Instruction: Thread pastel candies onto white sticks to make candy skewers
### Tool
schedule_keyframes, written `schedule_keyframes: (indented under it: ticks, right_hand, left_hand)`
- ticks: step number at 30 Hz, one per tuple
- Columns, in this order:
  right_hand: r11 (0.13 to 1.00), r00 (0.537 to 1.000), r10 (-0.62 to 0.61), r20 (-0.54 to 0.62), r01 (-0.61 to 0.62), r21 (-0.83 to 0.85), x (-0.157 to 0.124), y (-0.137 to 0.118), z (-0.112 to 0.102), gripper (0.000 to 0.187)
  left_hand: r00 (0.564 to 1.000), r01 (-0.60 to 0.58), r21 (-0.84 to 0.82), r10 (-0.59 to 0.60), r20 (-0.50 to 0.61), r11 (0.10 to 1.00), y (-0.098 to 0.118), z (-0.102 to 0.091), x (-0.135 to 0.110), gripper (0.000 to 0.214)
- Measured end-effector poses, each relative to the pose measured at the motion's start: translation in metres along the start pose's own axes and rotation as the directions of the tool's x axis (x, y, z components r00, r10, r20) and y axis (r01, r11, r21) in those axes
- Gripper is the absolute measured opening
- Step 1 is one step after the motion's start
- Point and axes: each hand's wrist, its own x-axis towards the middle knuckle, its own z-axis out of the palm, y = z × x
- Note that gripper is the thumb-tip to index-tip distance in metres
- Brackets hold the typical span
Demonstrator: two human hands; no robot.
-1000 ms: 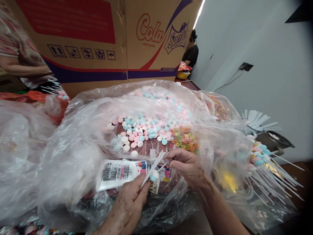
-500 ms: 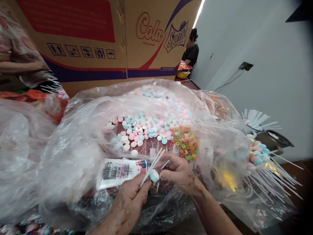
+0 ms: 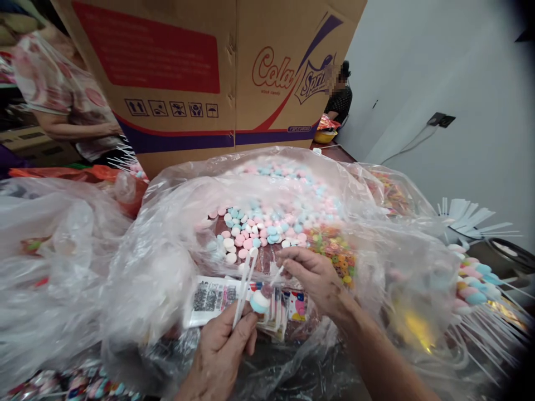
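My left hand (image 3: 229, 340) is closed around several white sticks (image 3: 246, 284). Beside its fingertips is a blue-and-white marshmallow (image 3: 259, 302), with a dark piece at its upper right and a short white stick end (image 3: 277, 274) beyond. My right hand (image 3: 313, 275) is just above that stick end, its fingers stretched left and apart from the thumb; I see nothing held in it. Past the hands lie loose pink, blue and white marshmallows (image 3: 248, 243). Colourful ring-shaped sweets (image 3: 340, 259) lie close to my right hand. Under my hands are printed packets (image 3: 209, 301).
Clear plastic sheeting (image 3: 146, 278) surrounds the work area. A large cardboard box (image 3: 175, 72) stands behind it. Marshmallows on sticks (image 3: 474, 281) and a bundle of white sticks (image 3: 463, 217) are at the right. A person (image 3: 62, 94) is at the left, another person (image 3: 340, 97) behind the box.
My right hand has drawn up and away from the marshmallow, uncovering more packets. My left hand still grips the sticks. The view has shifted, so the surroundings sit lower and farther right.
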Motion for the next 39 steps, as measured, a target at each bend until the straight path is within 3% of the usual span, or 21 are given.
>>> schedule_keyframes:
  ticks: [2, 6, 10, 13, 17, 22, 26, 29, 32, 37, 39]
  right_hand:
    - [0.946, 0.995, -0.100, 0.011, 0.099, -0.309, 0.020, -0.006, 0.003, 0.017]
    - [0.654, 0.940, -0.251, 0.229, 0.339, -0.676, 0.057, -0.009, 0.021, 0.027]
    - [0.291, 0.826, -0.241, 0.510, 0.562, -0.774, 0.074, 0.004, 0.037, 0.043]
    - [0.154, 0.754, -0.230, 0.615, 0.652, -0.742, 0.069, 0.014, 0.032, 0.035]
    - [0.185, 0.732, -0.203, 0.651, 0.681, -0.708, 0.053, 0.018, 0.005, 0.021]
    - [0.305, 0.815, -0.174, 0.553, 0.578, -0.757, 0.042, 0.016, -0.017, 0.019]
    - [0.445, 0.901, -0.118, 0.418, 0.424, -0.789, 0.041, 0.011, -0.011, 0.020]
    - [0.469, 0.942, -0.047, 0.331, 0.314, -0.826, 0.043, 0.007, -0.002, 0.018]
    - [0.463, 0.949, -0.024, 0.313, 0.288, -0.838, 0.043, 0.005, 0.005, 0.015]
    - [0.425, 0.907, -0.056, 0.417, 0.399, -0.812, 0.039, 0.010, 0.013, 0.013]
    - [0.415, 0.910, -0.095, 0.403, 0.404, -0.815, 0.038, 0.012, 0.016, 0.017]
  left_hand:
    - [0.997, 0.043, -0.051, -0.046, -0.064, 0.998, 0.000, -0.006, -0.002, 0.036]
    - [0.980, 0.115, -0.123, -0.133, -0.148, 0.986, 0.002, -0.018, -0.004, 0.040]
    - [0.982, 0.113, -0.143, -0.132, -0.136, 0.983, 0.002, -0.027, -0.002, 0.047]
    - [0.981, 0.097, -0.149, -0.120, -0.153, 0.984, 0.002, -0.030, 0.000, 0.047]
    - [0.976, 0.097, -0.186, -0.130, -0.175, 0.978, 0.002, -0.030, 0.002, 0.037]
    - [0.985, 0.079, -0.150, -0.100, -0.142, 0.986, -0.001, -0.028, 0.003, 0.042]
    - [0.983, 0.087, -0.124, -0.105, -0.149, 0.988, -0.002, -0.028, 0.003, 0.037]
    - [0.980, 0.088, -0.134, -0.110, -0.164, 0.987, 0.000, -0.028, 0.002, 0.039]
    - [0.980, 0.091, -0.160, -0.117, -0.162, 0.983, 0.001, -0.029, 0.001, 0.043]
    - [0.979, 0.091, -0.189, -0.123, -0.164, 0.978, 0.001, -0.031, 0.001, 0.043]
    - [0.980, 0.088, -0.190, -0.119, -0.159, 0.978, 0.001, -0.031, 0.001, 0.044]
